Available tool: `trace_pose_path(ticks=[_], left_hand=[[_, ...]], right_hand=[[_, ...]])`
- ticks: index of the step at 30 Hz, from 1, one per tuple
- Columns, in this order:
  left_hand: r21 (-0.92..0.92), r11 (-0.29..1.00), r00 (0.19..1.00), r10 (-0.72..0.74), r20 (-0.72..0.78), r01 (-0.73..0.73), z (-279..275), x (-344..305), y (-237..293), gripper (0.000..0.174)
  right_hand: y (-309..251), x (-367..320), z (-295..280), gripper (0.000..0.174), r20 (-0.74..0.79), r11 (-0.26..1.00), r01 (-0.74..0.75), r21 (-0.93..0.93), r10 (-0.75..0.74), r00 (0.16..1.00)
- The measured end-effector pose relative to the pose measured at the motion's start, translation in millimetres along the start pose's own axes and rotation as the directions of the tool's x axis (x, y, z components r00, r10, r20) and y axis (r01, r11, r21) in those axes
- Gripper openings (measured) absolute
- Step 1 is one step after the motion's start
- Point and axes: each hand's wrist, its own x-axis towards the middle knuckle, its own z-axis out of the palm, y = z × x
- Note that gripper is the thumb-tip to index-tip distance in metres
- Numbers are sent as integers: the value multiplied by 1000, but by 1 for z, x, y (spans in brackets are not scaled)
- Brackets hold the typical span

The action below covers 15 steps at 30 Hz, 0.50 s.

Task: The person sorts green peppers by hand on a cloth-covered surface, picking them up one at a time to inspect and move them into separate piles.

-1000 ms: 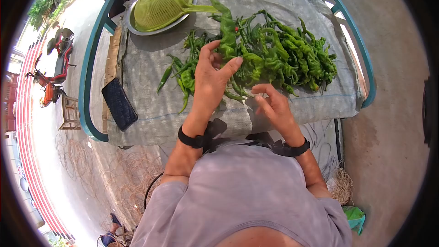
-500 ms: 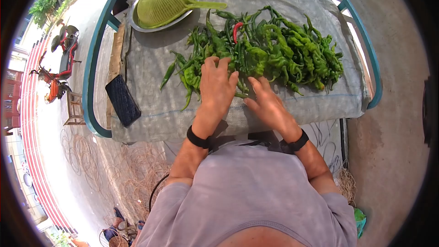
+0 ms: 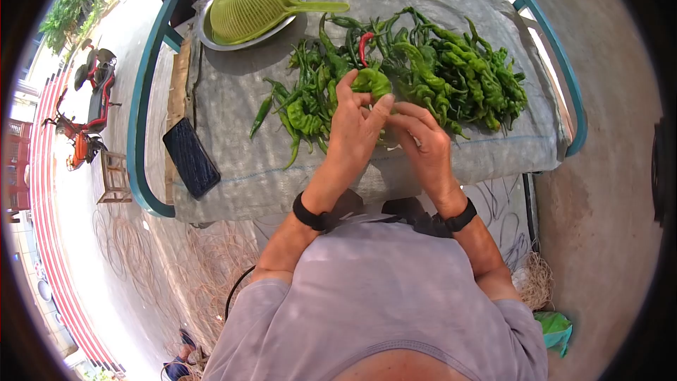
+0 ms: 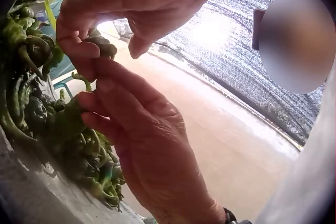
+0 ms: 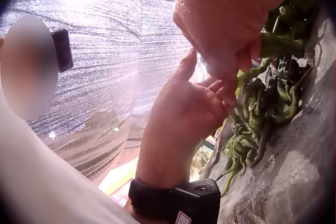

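In the head view a curled green pepper is gripped between the thumb and fingers of my left hand, raised over the front of the pepper pile. My right hand meets it from the right, thumb and forefinger pinched together at the pepper's near end. From the left wrist, the pepper shows between both hands' fingertips, its stem end hidden by them. A single red pepper lies on the green ones just beyond my left hand.
A yellow-green strainer rests in a metal bowl at the back left. A dark phone lies near the left edge of the grey sheet. Teal rails curve along both sides.
A long green pepper that my left hand held aloft has been let go. The left hand reached down to the pile and came up with a curled pepper; the right hand has closed in beside it.
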Motion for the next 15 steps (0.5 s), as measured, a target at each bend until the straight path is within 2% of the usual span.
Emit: trace_pose_path(ticks=[1,2,3,4,7,9,12,15], left_hand=[[-47,999,1000,17,-14,-17,1,0,1,67],[-9,1000,999,-22,-22,22,0,1,2,73],[-50,999,999,-22,-45,19,-1,3,-3,71],[-92,996,997,-23,-69,17,-3,6,-12,69],[-121,993,998,6,-68,-14,-13,5,-5,66],[-193,978,997,67,-47,-74,-14,4,1,65],[-14,984,981,175,-82,-177,-16,6,2,63],[-17,981,976,193,-104,-196,-15,10,-1,62]], right_hand=[[-2,-2,1,22,44,999,50,-20,-49,998],[-3,-3,2,22,89,994,101,-39,-98,991],[-5,-4,2,23,137,987,154,-55,-145,980],[-7,-3,0,26,180,990,134,-43,-125,976],[-2,2,2,26,156,983,179,-35,-172,973],[-1,-1,5,27,125,993,120,2,-119,985],[0,-1,6,29,71,998,59,29,-61,996],[-3,5,2,32,41,998,58,-28,-57,998]])
